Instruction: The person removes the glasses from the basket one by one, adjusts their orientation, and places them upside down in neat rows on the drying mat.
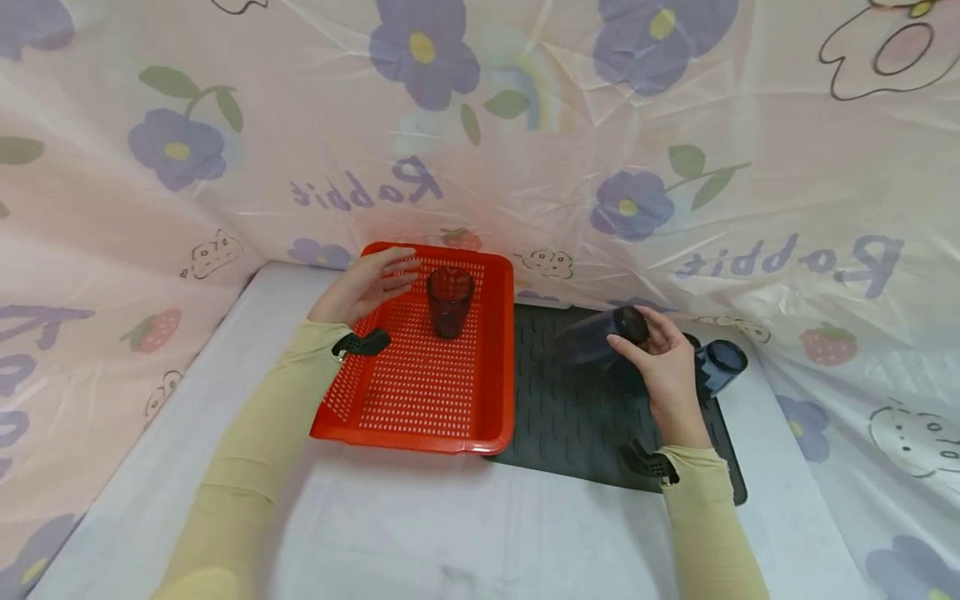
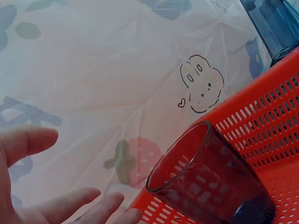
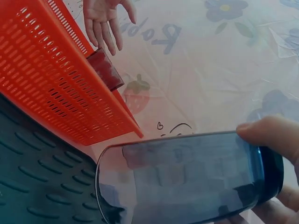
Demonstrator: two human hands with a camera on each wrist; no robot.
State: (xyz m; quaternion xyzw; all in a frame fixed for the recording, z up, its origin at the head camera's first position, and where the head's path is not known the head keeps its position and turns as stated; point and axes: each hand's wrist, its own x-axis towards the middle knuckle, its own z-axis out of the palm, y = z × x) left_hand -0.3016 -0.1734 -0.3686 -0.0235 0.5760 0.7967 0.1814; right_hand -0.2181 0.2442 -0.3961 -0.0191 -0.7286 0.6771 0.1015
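A blue drinking glass (image 1: 592, 337) is tipped on its side above the dark mat. My right hand (image 1: 669, 367) grips it near its thick base, and in the right wrist view the rim of the glass (image 3: 177, 175) points left. Inside the red basket (image 1: 498, 350) another tinted glass (image 1: 450, 304) stands upright toward the back. Just left of that glass is my left hand (image 1: 375, 283), its fingers straight and holding nothing. The left wrist view shows those fingers (image 2: 70, 203) apart from the basket glass (image 2: 210, 179).
A ridged dark drying mat (image 1: 558, 425) lies right of the basket. On its right side is another blue glass (image 1: 722, 367), behind my right hand. A dark round shape (image 1: 626, 379) below the held glass is partly hidden. A patterned sheet (image 1: 525, 167) hangs behind the white table (image 1: 420, 517).
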